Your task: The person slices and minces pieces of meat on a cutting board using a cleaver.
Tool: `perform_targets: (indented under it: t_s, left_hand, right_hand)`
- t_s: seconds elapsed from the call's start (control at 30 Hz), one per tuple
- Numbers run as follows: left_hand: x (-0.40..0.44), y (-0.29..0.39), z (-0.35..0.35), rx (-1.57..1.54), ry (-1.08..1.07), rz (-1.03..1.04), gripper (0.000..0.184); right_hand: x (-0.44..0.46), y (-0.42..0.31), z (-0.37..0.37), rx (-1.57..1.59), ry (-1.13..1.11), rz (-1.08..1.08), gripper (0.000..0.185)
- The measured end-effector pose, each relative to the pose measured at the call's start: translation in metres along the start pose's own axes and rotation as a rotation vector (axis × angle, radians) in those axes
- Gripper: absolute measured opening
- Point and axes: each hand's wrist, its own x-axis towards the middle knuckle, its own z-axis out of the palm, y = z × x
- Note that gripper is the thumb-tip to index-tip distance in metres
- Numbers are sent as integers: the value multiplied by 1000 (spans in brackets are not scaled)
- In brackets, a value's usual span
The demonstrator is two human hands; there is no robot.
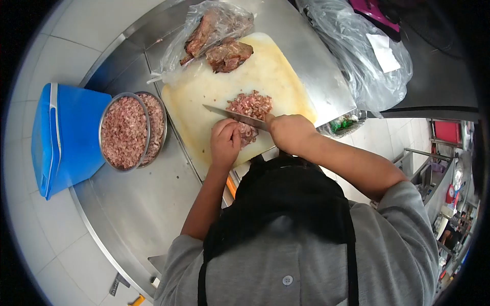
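Note:
My right hand (291, 131) is closed round the handle of a kitchen knife (232, 114), whose blade points left across the cutting board (191, 102). On the near side of the blade, my left hand (225, 140) presses with bent fingers on a piece of meat (248, 133), partly hidden by the hand and knife. Just beyond the blade lies a pile of chopped meat (252, 104). Farther back, a large browned chunk of meat (229, 55) rests at the board's edge, beside a clear plastic bag (237, 21) with more meat in it.
Two metal bowls (164, 137) of chopped meat stand at the left, one overlapping the other. Beside them is a blue lidded bin (76, 135). A large clear plastic bag (352, 56) lies at the upper right of the steel table (140, 209).

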Motion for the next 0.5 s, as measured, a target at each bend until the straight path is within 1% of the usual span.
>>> perform_targets:
  t_s: [0.07,0.13,0.27,0.33,0.4,0.43,0.47,0.5]
  left_hand:
    - [6,10,-10,27,-2,10,10]
    - [6,12,-13,55,-12,9,10]
    - [3,2,-6,22,-25,-60,10]
    - [0,-2,-4,23,-19,-77,10]
    - [1,0,-7,58,-54,-9,18]
    - [2,5,-11,58,-58,7,18]
    - [1,13,-16,37,-96,-11,24]
    - [2,20,-22,17,-134,-31,30]
  right_hand:
    - [-20,-4,-21,-3,-30,16,23]
    - [-41,1,-26,-84,-77,22,24]
    - [-29,3,12,4,-50,55,20]
    - [-8,-7,26,11,29,30,20]
    - [2,3,30,11,45,19,20]
    - [6,8,23,17,-6,25,26]
    - [7,12,17,22,-57,31,33]
    - [5,17,14,27,-45,33,33]
